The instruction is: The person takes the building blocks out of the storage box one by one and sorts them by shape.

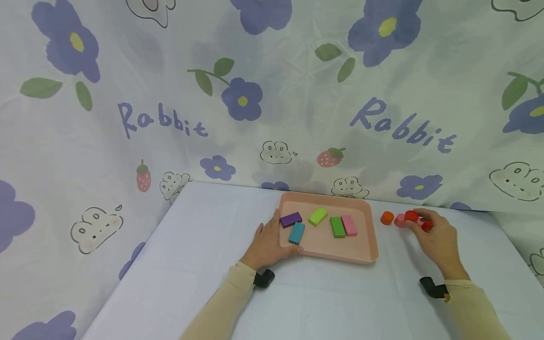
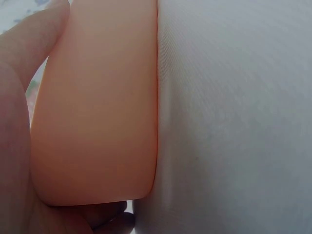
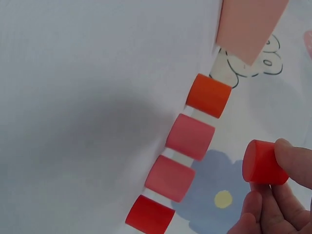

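My left hand [image 1: 265, 243] holds the near left corner of a peach-coloured tray [image 1: 371, 231], thumb along the front side and fingers along the left side. In the left wrist view the tray's wall [image 2: 102, 107] fills the space between thumb and fingers. My right hand [image 1: 439, 238] pinches a red cylinder block [image 3: 263, 162] between thumb and fingers, raised above the table. Beneath it, a row of cylinder blocks lies right of the tray: an orange one [image 3: 209, 95], two pink ones, the nearer-to-orange one [image 3: 190, 137] and its neighbour [image 3: 170, 178], and another red one [image 3: 150, 214].
Inside the tray lie rectangular blocks: purple [image 1: 291, 219], blue [image 1: 297, 233], lime [image 1: 318, 216], green [image 1: 337, 227] and pink [image 1: 349, 225]. A white cloth covers the table [image 1: 191, 236]. Behind it hangs a patterned curtain [image 1: 293, 123].
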`<state>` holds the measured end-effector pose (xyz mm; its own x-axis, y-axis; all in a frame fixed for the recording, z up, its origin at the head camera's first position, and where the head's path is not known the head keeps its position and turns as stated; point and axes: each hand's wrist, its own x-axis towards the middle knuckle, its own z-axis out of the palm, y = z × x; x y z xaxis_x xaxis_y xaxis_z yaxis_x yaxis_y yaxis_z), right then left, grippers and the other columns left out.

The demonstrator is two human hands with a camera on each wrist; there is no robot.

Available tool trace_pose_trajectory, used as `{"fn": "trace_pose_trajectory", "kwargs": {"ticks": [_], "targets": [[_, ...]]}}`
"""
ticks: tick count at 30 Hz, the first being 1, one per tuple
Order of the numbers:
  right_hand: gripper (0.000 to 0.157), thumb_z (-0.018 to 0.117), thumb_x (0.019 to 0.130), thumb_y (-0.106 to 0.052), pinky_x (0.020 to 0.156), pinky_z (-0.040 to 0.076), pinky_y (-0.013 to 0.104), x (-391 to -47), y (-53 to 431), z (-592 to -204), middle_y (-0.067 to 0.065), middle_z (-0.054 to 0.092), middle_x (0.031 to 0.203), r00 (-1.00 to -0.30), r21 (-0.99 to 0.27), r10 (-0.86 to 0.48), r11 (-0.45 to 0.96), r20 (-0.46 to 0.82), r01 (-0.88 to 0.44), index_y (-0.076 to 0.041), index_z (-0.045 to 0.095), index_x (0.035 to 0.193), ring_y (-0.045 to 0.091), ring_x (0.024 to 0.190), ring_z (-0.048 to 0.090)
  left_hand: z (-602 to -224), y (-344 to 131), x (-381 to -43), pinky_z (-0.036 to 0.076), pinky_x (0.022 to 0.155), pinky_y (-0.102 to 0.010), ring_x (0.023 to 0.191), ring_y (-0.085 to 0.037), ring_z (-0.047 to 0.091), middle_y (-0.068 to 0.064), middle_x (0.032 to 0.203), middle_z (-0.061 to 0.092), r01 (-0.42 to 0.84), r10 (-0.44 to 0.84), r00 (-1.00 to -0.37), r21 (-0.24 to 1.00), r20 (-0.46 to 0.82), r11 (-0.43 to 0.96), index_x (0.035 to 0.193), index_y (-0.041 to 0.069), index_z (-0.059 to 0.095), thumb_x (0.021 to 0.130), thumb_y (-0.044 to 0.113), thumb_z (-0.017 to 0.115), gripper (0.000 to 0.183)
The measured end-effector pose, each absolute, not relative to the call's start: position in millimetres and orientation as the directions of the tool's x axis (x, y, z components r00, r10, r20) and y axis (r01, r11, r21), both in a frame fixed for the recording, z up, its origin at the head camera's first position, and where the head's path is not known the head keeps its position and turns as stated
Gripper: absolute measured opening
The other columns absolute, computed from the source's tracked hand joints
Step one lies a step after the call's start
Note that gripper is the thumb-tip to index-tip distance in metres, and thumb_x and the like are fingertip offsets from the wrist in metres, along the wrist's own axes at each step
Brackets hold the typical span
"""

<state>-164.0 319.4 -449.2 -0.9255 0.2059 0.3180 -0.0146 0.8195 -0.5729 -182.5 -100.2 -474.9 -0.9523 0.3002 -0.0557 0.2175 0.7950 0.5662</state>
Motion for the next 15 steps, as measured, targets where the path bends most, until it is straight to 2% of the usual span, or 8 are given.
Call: {"fn": "trace_pose_trajectory", "kwargs": {"ticks": [6, 11, 15], "targets": [[0.047, 0.067, 0.097, -0.018, 0.059, 0.043, 0.026, -165.9, 329.9, -446.7, 0.033, 0.059, 0.114, -0.935, -0.600, 0.247, 0.799, 0.255, 0.048, 0.007, 0.055, 0.134, 0.043, 0.095, 0.051, -474.0, -99.1, -183.2, 0.007, 0.121, -0.057, 0.151, -0.028, 0.024, -0.014, 0.166, 0.019, 0.215, 0.302, -0.952, 0.579, -0.056, 0.787, 0.161, 0.005, 0.002, 0.077, 0.073, 0.070, 0.128], [0.045, 0.068, 0.096, -0.018, 0.054, 0.041, 0.026, -168.5, 337.5, -446.2, 0.033, 0.059, 0.114, -0.922, -0.599, 0.268, 0.799, 0.279, 0.051, 0.008, 0.057, 0.131, 0.036, 0.084, 0.050, -473.3, -98.4, -183.6, 0.008, 0.121, -0.058, 0.151, -0.029, 0.024, -0.015, 0.166, 0.020, 0.220, 0.304, -0.952, 0.581, -0.049, 0.783, 0.161, 0.004, 0.002, 0.077, 0.072, 0.070, 0.128], [0.045, 0.069, 0.096, -0.018, 0.057, 0.041, 0.026, -172.6, 342.8, -447.7, 0.032, 0.060, 0.114, -0.909, -0.597, 0.297, 0.799, 0.292, 0.069, 0.008, 0.057, 0.130, 0.037, 0.087, 0.052, -472.3, -98.7, -184.1, 0.009, 0.120, -0.059, 0.151, -0.030, 0.025, -0.017, 0.165, 0.020, 0.222, 0.305, -0.951, 0.583, -0.045, 0.781, 0.161, 0.002, 0.003, 0.078, 0.071, 0.071, 0.128]]}}
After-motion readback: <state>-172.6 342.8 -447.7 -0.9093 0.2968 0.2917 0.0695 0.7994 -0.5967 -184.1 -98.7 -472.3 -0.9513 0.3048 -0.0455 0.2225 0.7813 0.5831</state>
